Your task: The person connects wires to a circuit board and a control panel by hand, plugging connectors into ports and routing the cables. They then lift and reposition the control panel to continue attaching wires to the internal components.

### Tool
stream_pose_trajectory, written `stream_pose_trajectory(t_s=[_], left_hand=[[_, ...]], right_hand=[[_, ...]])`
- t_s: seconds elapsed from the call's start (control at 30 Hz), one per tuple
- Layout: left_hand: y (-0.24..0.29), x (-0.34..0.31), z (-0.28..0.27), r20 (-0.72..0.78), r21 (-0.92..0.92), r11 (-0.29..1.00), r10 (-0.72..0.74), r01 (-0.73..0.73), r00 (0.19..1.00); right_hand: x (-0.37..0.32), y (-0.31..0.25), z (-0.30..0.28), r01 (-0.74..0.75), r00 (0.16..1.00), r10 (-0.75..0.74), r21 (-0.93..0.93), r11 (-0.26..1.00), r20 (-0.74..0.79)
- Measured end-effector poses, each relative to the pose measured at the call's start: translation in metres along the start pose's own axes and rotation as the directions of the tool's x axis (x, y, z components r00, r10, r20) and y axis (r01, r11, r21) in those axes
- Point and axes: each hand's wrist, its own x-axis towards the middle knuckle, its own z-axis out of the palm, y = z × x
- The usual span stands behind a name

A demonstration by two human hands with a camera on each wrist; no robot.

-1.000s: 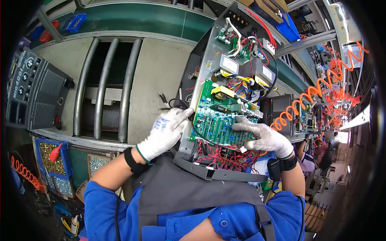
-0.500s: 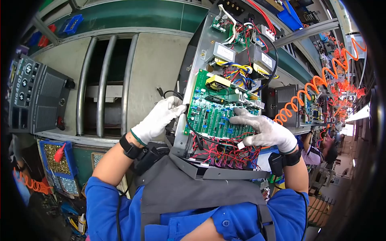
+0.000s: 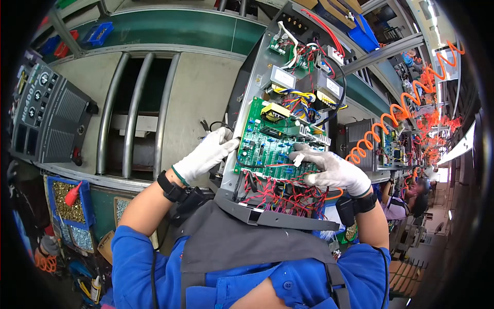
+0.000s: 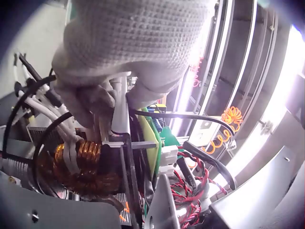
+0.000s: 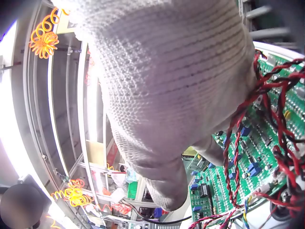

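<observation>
In the head view a welding machine chassis (image 3: 234,177) lies opened, with a green circuit board (image 3: 278,152) on it. My gloved left hand (image 3: 206,152) is at the board's left edge. In the left wrist view its fingers and thumb straddle a metal panel edge (image 4: 122,112) and pinch a black cable (image 4: 181,116) there. This cable crosses the board to a white connector (image 3: 298,160) with a red wire. My gloved right hand (image 3: 334,169) hovers over the board's right part, fingers extended and spread; the connector overlaps the gap between its thumb and forefinger.
Red and black twisted wires (image 3: 280,194) crowd the near end. Transformers (image 3: 327,85) sit farther up. A grey machine (image 3: 51,113) stands left beyond metal rollers (image 3: 136,116). Screw bins (image 3: 69,201) are at lower left. A coiled orange hose (image 3: 381,131) hangs at right.
The black cable's loop over the board has shrunk, and the white connector has moved up from beside the right thumb to between thumb and forefinger. The left hand has come closer against the panel edge.
</observation>
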Motion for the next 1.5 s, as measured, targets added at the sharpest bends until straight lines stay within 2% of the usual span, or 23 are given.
stream_pose_trajectory(t_s=[0.07,0.1,0.2,0.4,0.53,0.6,0.63,0.7,0.83,0.9,0.93,1.0,1.03,1.1,1.23,1.3,1.4,1.5], left_hand=[[-0.001,-0.002,0.0,-0.035,-0.106,0.991,0.085,-0.088,0.996],[-0.005,0.0,-0.001,-0.033,-0.105,0.991,0.084,-0.087,0.996],[-0.013,0.006,-0.001,0.051,-0.301,0.953,0.0,0.016,0.999],[-0.002,0.007,-0.006,0.054,-0.138,0.99,0.007,0.0,0.998],[-0.004,0.007,-0.004,0.06,-0.101,0.994,-0.027,0.033,0.998],[-0.013,0.009,0.003,-0.032,-0.123,0.989,0.079,-0.082,0.996],[-0.009,0.009,0.005,-0.031,-0.123,0.989,0.077,-0.08,0.997],[0.002,0.006,0.006,-0.093,0.067,0.997,-0.025,0.031,0.995],[-0.002,0.006,0.008,-0.096,0.042,0.998,-0.052,0.056,0.994],[-0.015,0.005,0.011,-0.17,-0.005,0.995,0.093,-0.095,0.981],[-0.011,0.0,0.011,-0.168,-0.002,0.995,0.095,-0.097,0.981],[-0.001,-0.013,0.01,-0.103,-0.261,0.965,-0.024,-0.004,0.994],[-0.002,-0.013,0.009,-0.103,-0.26,0.966,-0.029,0.001,0.994],[-0.007,-0.009,0.008,-0.09,-0.146,0.989,0.022,-0.035,0.996],[-0.012,-0.001,0.01,-0.068,-0.212,0.977,-0.024,0.009,0.997],[-0.008,-0.001,0.012,-0.131,-0.067,0.998,-0.006,-0.002,0.991],[-0.014,0.001,0.016,-0.166,0.01,1.0,0.02,-0.019,0.986],[-0.017,-0.002,0.017,-0.153,-0.098,0.994,0.025,-0.04,0.988]], right_hand=[[0.0,-0.001,-0.003,0.004,1.0,-0.004,-0.003,1.0,-0.016],[0.0,-0.001,-0.003,-0.003,1.0,0.003,-0.01,1.0,-0.016],[0.0,0.003,-0.002,-0.024,1.0,0.024,-0.021,0.999,0.003],[-0.001,0.006,-0.002,-0.009,1.0,0.009,-0.044,0.999,0.016],[0.002,0.009,-0.003,0.006,0.998,-0.006,-0.006,1.0,0.056],[0.001,0.013,-0.003,0.012,0.999,-0.012,0.008,1.0,0.053],[0.001,0.014,-0.003,0.011,0.998,-0.012,0.009,1.0,0.054],[0.001,0.015,-0.002,0.013,0.998,-0.013,0.004,1.0,0.061],[0.0,0.009,-0.001,-0.001,0.998,0.001,0.007,1.0,0.057],[-0.001,0.009,-0.001,-0.014,0.999,0.013,0.009,1.0,0.05],[-0.001,0.009,-0.001,-0.013,0.999,0.012,0.011,1.0,0.046],[-0.001,0.01,0.001,0.012,0.999,-0.012,0.004,1.0,0.03],[-0.001,0.01,0.002,0.013,0.999,-0.014,0.009,1.0,0.032],[-0.001,0.011,0.001,0.009,0.999,-0.009,-0.007,1.0,0.032],[-0.001,0.012,0.002,0.005,1.0,-0.005,-0.012,1.0,0.03],[0.0,0.01,0.0,-0.001,0.999,0.001,-0.013,1.0,0.037],[-0.001,0.012,0.002,-0.011,0.999,0.012,-0.024,1.0,0.03],[0.0,0.013,-0.002,0.006,1.0,-0.005,-0.077,0.997,0.011]])
